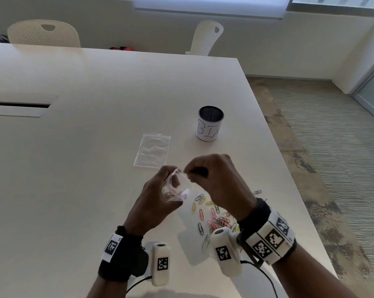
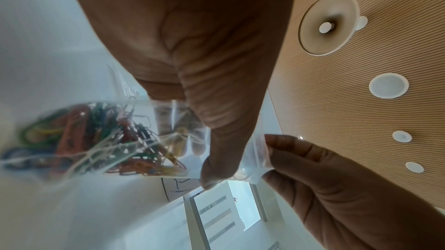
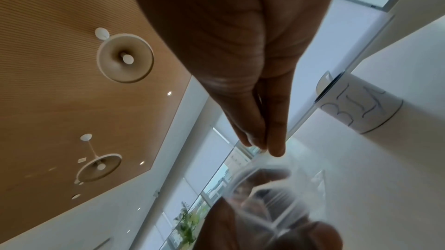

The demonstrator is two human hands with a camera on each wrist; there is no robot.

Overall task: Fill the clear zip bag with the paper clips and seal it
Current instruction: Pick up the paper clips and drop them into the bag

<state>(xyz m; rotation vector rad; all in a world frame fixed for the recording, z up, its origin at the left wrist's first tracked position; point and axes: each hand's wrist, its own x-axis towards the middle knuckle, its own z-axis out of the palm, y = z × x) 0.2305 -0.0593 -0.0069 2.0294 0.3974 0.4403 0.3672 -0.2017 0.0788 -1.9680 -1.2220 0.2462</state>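
Observation:
A clear zip bag (image 1: 174,189) hangs above the table, gripped by my left hand (image 1: 171,179) with the thumb on one side and the fingers behind. Coloured paper clips (image 2: 96,139) fill its lower end. My right hand (image 1: 187,172) pinches the bag's top edge beside the mouth; in the left wrist view its fingertips (image 2: 272,147) sit on the rim. In the right wrist view the right hand (image 3: 265,143) has thumb and finger pressed together just over the bag's mouth (image 3: 277,181). Loose paper clips (image 1: 216,216) lie on the table under the right wrist.
A second, empty zip bag (image 1: 152,150) lies flat just beyond my hands. A black mesh cup (image 1: 209,123) with a white label reading "BIN" stands behind it to the right. One stray clip (image 1: 257,192) lies near the table's right edge (image 1: 289,168).

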